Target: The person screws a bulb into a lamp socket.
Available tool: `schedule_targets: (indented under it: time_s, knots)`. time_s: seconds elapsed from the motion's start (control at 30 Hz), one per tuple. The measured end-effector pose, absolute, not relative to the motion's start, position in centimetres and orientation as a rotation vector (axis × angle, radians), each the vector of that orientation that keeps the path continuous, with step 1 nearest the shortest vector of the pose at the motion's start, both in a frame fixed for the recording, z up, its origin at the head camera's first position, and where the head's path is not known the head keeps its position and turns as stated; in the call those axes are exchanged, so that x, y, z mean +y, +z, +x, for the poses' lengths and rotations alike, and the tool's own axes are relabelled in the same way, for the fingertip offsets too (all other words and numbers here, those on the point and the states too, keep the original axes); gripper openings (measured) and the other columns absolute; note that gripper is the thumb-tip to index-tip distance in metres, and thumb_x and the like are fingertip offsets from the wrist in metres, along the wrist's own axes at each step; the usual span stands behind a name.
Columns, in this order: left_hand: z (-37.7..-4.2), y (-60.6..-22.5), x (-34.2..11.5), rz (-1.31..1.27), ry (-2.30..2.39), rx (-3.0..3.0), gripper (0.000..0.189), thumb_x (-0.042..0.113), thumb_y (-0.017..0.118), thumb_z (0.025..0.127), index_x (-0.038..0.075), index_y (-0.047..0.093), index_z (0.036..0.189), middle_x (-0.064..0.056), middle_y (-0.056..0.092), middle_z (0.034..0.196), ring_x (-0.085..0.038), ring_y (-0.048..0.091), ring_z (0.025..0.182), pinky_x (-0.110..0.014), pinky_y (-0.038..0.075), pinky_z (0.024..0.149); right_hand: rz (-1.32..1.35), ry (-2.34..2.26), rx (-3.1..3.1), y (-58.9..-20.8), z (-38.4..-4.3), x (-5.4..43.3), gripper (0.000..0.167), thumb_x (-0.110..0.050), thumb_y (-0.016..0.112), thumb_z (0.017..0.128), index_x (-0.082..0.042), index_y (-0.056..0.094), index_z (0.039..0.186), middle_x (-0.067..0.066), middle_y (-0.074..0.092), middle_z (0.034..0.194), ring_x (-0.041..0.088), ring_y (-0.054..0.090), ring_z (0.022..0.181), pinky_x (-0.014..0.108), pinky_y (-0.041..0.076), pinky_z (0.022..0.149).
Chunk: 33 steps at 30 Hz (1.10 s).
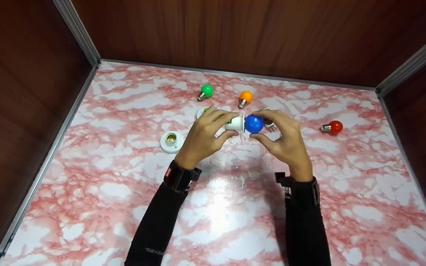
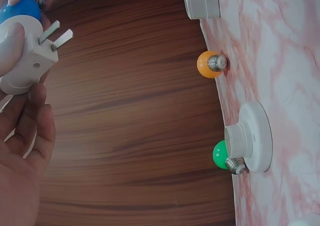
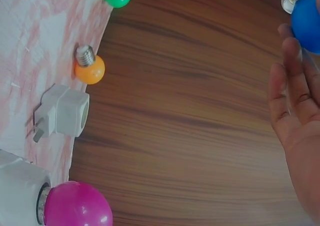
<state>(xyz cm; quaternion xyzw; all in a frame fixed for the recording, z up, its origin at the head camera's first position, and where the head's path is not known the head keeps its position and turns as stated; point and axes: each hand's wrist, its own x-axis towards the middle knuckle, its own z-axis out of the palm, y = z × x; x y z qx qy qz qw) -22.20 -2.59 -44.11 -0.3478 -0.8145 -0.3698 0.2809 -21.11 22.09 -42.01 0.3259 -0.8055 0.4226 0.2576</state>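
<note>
In the head view my left hand (image 1: 205,135) grips a white plug-in bulb socket (image 1: 235,123) lying sideways above the table. Its two flat metal prongs show in the left wrist view, beside the blue bulb (image 2: 22,8). My right hand (image 1: 285,138) pinches the round blue bulb (image 1: 254,124) between thumb and fingers. The bulb's base end sits at the socket's mouth, with a bit of metal thread showing there in the right wrist view. How far it is screwed in is hidden by the rim.
Green (image 1: 206,90), orange (image 1: 246,97) and red (image 1: 335,127) bulbs lie on the marbled table. White round lamp holders (image 1: 171,142) stand left. Another plug-in socket (image 3: 65,110) lies near the right hand, and a magenta bulb (image 3: 77,204) sits in a white socket. Brown panels wall the table.
</note>
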Motion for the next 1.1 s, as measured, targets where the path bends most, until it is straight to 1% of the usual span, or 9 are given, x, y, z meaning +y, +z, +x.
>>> schedule_targets:
  time_s: [0.17,0.27,0.53,0.77,1.1]
  knots:
    - [-22.19,-44.11,-2.53,-0.938,-1.047,-2.169,0.042,0.031,0.077,0.097,0.008,0.073,0.132,-0.007,0.078,0.117,-0.023,0.069,0.108,-0.038,0.058,0.097,0.891,1.151,-2.166,-41.95,-21.16,22.16,0.059,0.002,0.094,0.073,-0.001,0.073,0.128,0.018,0.078,0.118,0.009,0.069,0.103,0.012,0.053,0.094]
    - [-22.19,-44.17,-2.53,-0.936,-1.050,-2.164,0.041,0.031,0.078,0.097,0.009,0.073,0.132,-0.006,0.078,0.117,-0.023,0.069,0.109,-0.038,0.057,0.099,0.886,1.158,-2.161,-41.90,-21.20,22.27,0.062,0.002,0.095,0.071,-0.001,0.072,0.129,0.019,0.078,0.120,0.010,0.070,0.104,0.013,0.053,0.094]
    - [-22.16,-44.09,-2.51,-0.951,-1.084,-2.148,0.041,0.030,0.078,0.097,0.009,0.073,0.132,-0.006,0.078,0.117,-0.023,0.069,0.110,-0.038,0.056,0.101,0.883,1.146,-2.166,-41.73,-21.14,22.39,0.055,-0.001,0.095,0.073,-0.002,0.075,0.124,0.016,0.080,0.111,0.009,0.069,0.099,0.014,0.054,0.091]
    - [-22.21,-44.26,-2.49,-0.943,-1.082,-2.150,0.042,0.033,0.076,0.097,0.009,0.074,0.132,-0.006,0.080,0.119,-0.024,0.068,0.107,-0.038,0.055,0.097,0.871,1.144,-2.151,-41.72,-21.02,22.07,0.055,0.001,0.095,0.071,-0.002,0.076,0.123,0.016,0.080,0.106,0.011,0.069,0.092,0.011,0.052,0.086]
    - [-22.12,-44.32,-2.07,-0.928,-1.068,-2.161,0.042,0.030,0.075,0.097,0.008,0.074,0.133,-0.008,0.079,0.120,-0.023,0.066,0.105,-0.037,0.056,0.095,0.819,1.137,-2.184,-41.95,-21.01,21.96,0.054,0.000,0.094,0.072,-0.001,0.076,0.122,0.016,0.081,0.105,0.015,0.072,0.090,0.013,0.055,0.084]
